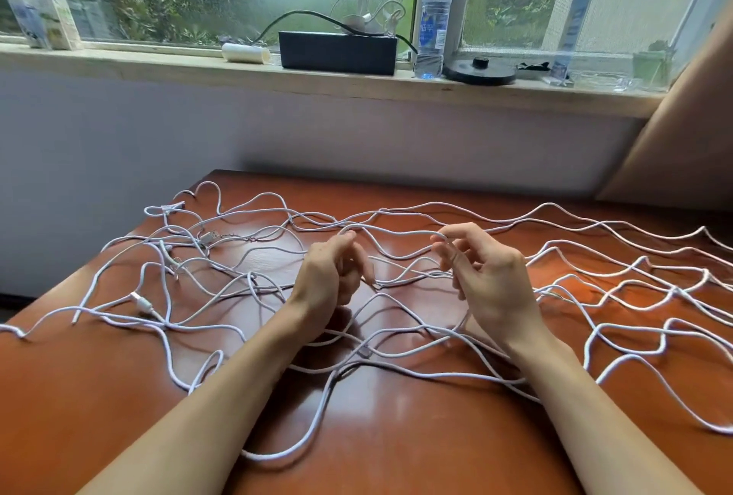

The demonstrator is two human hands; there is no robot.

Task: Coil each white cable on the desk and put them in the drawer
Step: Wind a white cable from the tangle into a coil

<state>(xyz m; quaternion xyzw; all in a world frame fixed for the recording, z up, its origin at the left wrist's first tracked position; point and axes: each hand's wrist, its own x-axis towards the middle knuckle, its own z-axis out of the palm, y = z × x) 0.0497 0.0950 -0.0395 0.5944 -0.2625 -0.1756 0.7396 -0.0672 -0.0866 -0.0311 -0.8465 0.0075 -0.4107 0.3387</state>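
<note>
Desk [396, 443]: cable [396, 231] (white) pinched between both grips [325, 280] [492, 280].

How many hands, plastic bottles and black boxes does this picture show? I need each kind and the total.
Hands: 2, the left hand and the right hand, both holding a white cable
Plastic bottles: 1
Black boxes: 1
Total: 4

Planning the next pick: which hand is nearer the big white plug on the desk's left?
Left. The left hand is right of the white plug; the right hand lies farther right.
</note>
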